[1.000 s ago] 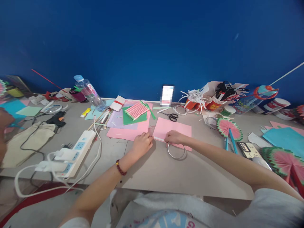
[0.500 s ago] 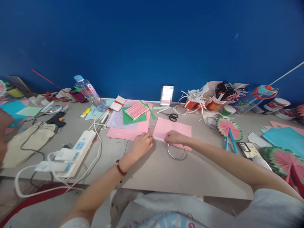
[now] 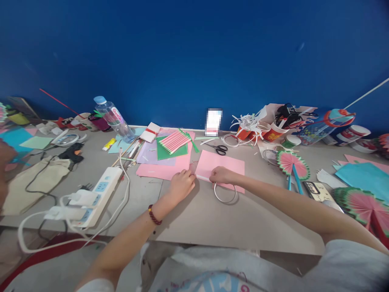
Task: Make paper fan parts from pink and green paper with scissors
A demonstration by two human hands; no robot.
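A sheet of pink paper lies on the table in front of me. Along its near edge runs a thin white strip of tape, stretched between my two hands. My right hand is closed in a pinch on this strip, over the paper. Below it the ring-shaped tape roll stands partly over the paper's edge. At the sheet's near left corner rests my left hand, its fingers bent together by the strip's end. What lies under its fingertips is hidden.
Black scissors lie behind the sheet. To the left are a pleated pink strip on green paper, a bottle and a power strip. On the right lie a watermelon-coloured fan and a phone. Another person's hand shows far left.
Almost nothing differs. My right hand has shifted very slightly to the left along with the tape roll; my left hand stays in place.
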